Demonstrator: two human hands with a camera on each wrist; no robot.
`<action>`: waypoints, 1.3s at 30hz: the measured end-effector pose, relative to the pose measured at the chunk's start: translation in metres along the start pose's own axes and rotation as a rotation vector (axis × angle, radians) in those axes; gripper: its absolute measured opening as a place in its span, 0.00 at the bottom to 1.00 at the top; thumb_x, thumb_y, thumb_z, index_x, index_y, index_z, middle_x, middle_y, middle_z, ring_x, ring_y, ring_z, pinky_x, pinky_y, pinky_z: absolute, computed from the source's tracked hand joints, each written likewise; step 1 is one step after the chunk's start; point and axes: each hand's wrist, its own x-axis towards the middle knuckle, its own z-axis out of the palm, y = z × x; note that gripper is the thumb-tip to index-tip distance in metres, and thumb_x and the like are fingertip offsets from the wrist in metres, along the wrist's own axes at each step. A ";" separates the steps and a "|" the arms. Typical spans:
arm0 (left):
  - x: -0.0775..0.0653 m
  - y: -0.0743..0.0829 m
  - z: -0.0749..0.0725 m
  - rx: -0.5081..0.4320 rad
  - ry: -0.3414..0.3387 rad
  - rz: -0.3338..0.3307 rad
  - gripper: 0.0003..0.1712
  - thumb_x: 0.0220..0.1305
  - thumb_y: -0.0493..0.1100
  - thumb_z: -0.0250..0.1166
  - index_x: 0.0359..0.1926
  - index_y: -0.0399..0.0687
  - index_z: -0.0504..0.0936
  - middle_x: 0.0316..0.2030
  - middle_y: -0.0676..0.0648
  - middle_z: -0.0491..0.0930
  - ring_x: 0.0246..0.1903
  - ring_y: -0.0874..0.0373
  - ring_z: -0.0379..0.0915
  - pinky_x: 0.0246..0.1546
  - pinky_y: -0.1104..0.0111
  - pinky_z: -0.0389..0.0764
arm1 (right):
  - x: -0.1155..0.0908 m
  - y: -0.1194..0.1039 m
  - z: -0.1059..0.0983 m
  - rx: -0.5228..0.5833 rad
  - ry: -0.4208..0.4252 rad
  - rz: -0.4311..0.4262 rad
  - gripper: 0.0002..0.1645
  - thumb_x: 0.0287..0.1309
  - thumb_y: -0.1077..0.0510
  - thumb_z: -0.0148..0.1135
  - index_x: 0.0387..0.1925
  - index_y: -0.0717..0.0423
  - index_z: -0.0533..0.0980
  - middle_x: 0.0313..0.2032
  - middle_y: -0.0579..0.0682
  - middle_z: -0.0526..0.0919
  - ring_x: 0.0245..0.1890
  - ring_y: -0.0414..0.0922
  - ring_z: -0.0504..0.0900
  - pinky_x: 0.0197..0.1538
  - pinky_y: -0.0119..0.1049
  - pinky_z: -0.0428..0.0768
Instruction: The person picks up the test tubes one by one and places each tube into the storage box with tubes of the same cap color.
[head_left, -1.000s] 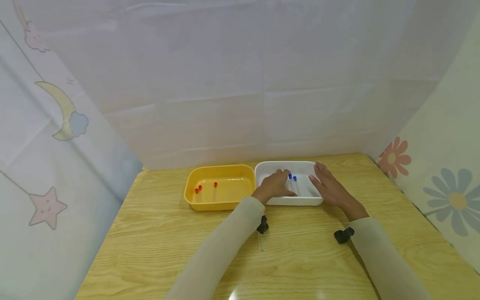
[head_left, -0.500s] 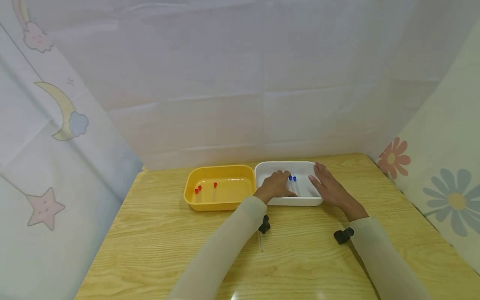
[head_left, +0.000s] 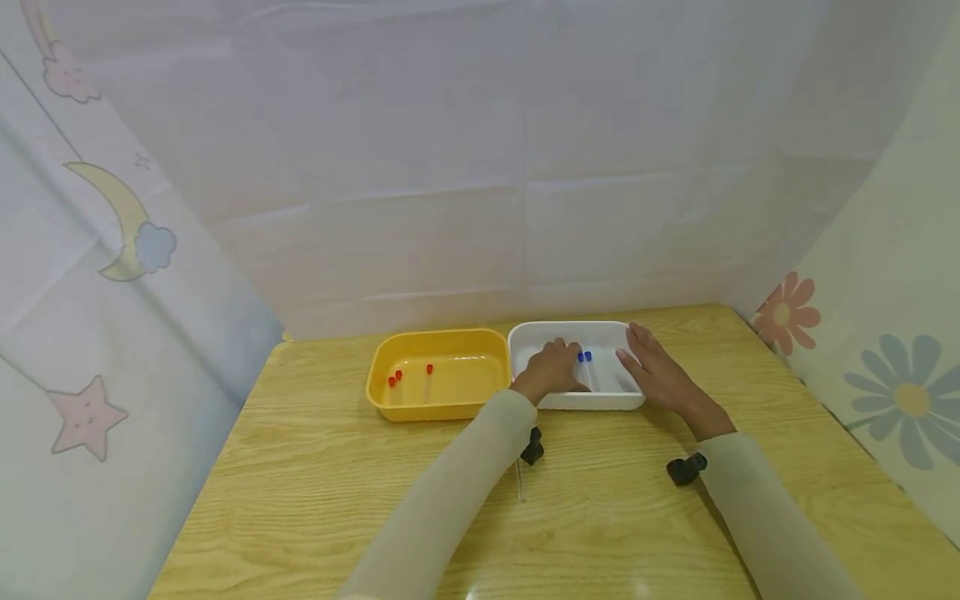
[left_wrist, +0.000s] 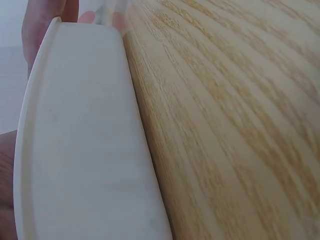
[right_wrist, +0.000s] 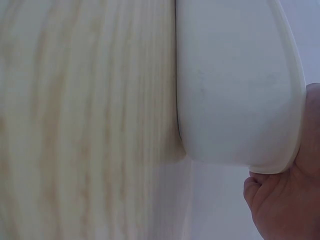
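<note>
My left hand [head_left: 553,368] reaches into the white tray [head_left: 592,402], its fingers bent beside two clear tubes with blue caps [head_left: 588,357]. The nearer cap lies close to its fingertips and the thumb is by the lower end of the tubes; I cannot tell whether it pinches one. My right hand [head_left: 654,371] rests on the tray's right end with its fingers extended, the thumb over the inside. In the right wrist view the right hand [right_wrist: 287,205] touches the rim. The left wrist view shows mostly the tray's outer wall [left_wrist: 90,125].
A yellow tray [head_left: 431,412] stands left of the white one and holds tubes with red caps [head_left: 430,369]. Another clear tube [head_left: 521,483] lies on the wooden table [head_left: 300,500], partly hidden by the left forearm. A pale curtain [head_left: 420,208] hangs behind the table.
The left blue cap has dropped slightly, to about level with the other one. My left forearm has shifted a little to the right. The right hand stays at the tray's end.
</note>
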 end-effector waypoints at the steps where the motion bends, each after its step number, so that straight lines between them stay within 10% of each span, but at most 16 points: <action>1: 0.000 0.000 0.001 0.002 -0.002 -0.002 0.48 0.54 0.67 0.75 0.70 0.52 0.71 0.54 0.47 0.73 0.51 0.56 0.70 0.50 0.62 0.79 | 0.000 0.000 0.000 0.000 -0.001 -0.001 0.45 0.81 0.39 0.34 0.79 0.67 0.38 0.80 0.63 0.34 0.79 0.63 0.33 0.74 0.66 0.40; 24: 0.003 0.000 0.005 0.074 0.018 -0.006 0.49 0.55 0.69 0.72 0.71 0.51 0.70 0.57 0.46 0.70 0.55 0.54 0.67 0.52 0.61 0.77 | 0.001 0.000 0.001 0.010 0.007 -0.016 0.45 0.81 0.40 0.33 0.78 0.70 0.39 0.79 0.64 0.35 0.79 0.63 0.34 0.75 0.64 0.40; 39: 0.001 -0.001 0.001 -0.046 -0.001 -0.026 0.51 0.55 0.71 0.72 0.73 0.51 0.69 0.62 0.45 0.71 0.56 0.54 0.67 0.60 0.59 0.75 | 0.000 -0.001 0.001 0.008 -0.001 0.005 0.45 0.81 0.39 0.33 0.79 0.68 0.38 0.80 0.63 0.34 0.79 0.63 0.33 0.74 0.65 0.40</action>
